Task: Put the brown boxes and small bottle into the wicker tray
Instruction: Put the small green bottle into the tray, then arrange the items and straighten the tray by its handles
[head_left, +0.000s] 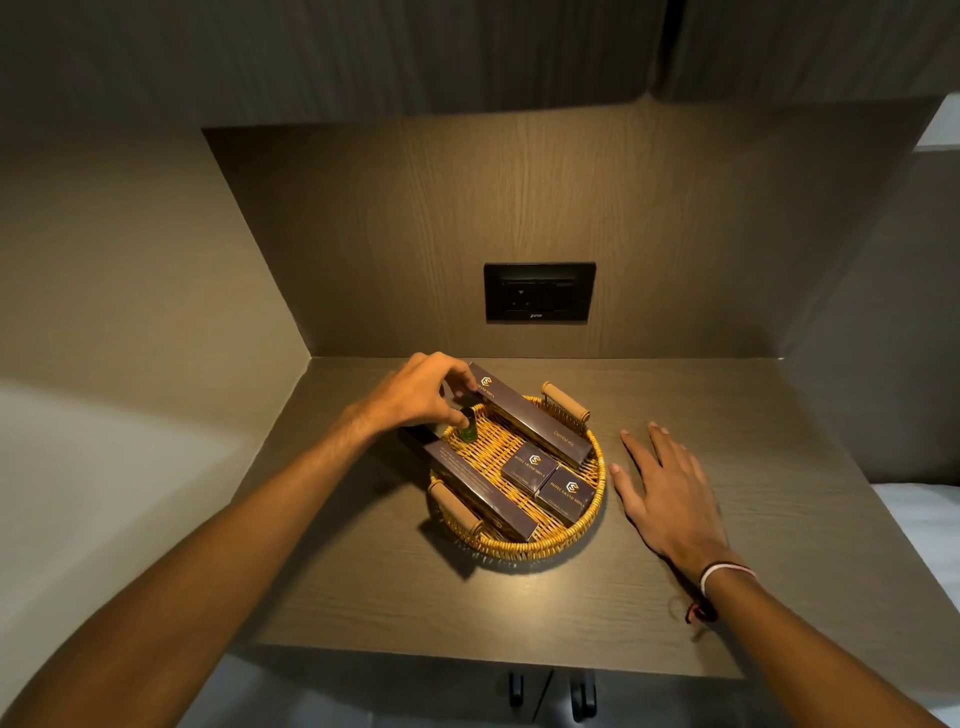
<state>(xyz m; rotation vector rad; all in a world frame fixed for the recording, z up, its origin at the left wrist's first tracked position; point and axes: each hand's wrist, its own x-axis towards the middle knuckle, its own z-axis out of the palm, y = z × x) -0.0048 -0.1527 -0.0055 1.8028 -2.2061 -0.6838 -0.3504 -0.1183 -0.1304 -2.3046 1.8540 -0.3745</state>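
Note:
A round wicker tray (545, 545) with two wooden handles sits on the wooden shelf. Two long brown boxes lie across it: the dental kit box (535, 415) along the far side and another long box (478, 488) along the near left. Two small brown boxes (530, 466) (567, 493) lie side by side in the middle right. My left hand (421, 389) is over the tray's far left part, fingertips pinched on the dark cap of a small green bottle (466, 430) that stands upright on the weave. My right hand (670, 493) lies flat on the shelf, just right of the tray.
The shelf (675, 613) is a dark wood ledge in an alcove with wood panel walls. A black socket plate (539, 292) is on the back wall above the tray. White bedding (924, 514) lies beyond the shelf's right edge.

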